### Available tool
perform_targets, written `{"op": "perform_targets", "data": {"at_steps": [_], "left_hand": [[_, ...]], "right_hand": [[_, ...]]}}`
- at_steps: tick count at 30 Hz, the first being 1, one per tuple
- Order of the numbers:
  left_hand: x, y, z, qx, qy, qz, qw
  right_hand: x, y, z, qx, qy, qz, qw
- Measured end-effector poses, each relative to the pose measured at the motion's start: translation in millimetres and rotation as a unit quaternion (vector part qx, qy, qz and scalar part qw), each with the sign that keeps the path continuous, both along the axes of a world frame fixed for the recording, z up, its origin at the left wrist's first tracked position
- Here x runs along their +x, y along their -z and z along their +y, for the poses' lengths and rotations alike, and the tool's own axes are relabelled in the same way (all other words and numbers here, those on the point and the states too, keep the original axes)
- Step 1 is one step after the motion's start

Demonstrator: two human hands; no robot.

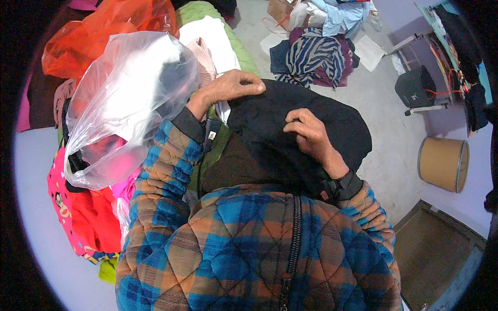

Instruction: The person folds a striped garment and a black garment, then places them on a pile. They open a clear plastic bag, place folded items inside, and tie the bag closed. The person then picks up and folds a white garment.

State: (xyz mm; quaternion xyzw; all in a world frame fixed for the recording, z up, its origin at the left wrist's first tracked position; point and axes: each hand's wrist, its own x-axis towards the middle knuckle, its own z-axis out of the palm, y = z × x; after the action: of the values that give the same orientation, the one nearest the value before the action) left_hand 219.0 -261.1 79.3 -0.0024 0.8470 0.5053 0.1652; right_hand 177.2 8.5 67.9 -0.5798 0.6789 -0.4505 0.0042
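Observation:
Black cloth, seemingly a garment, is spread over my lap and thighs. My left hand rests at its upper left edge, thumb extended and fingers bent under; whether they pinch the fabric is hard to tell. Over the middle of the cloth is my right hand, its fingers curled; a grip on the fabric cannot be made out. A clear plastic bag with white cloth inside lies beside my left forearm. A pink ribbed garment and a white cloth lie just beyond my left hand.
An orange-red plastic bag and red clothing lie at the left. On the floor ahead sits a pile with a striped cloth. At the right stand a brown drum, a black bin and a metal-legged rack.

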Motion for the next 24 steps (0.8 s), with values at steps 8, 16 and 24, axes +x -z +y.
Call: {"op": "perform_targets", "data": {"at_steps": [8,16,24], "left_hand": [[-1,11,-2,0.050,-0.015,0.031,0.998],[-4,10,-2,0.014,-0.006,0.076,0.997],[-2,20,-13,0.032,-0.027,0.028,0.999]], "right_hand": [[7,-3,14,-0.023,-0.010,-0.068,0.997],[-8,-18,-11,-0.016,0.023,-0.189,0.982],[0,5,-37,0.012,0.051,-0.295,0.954]]}}
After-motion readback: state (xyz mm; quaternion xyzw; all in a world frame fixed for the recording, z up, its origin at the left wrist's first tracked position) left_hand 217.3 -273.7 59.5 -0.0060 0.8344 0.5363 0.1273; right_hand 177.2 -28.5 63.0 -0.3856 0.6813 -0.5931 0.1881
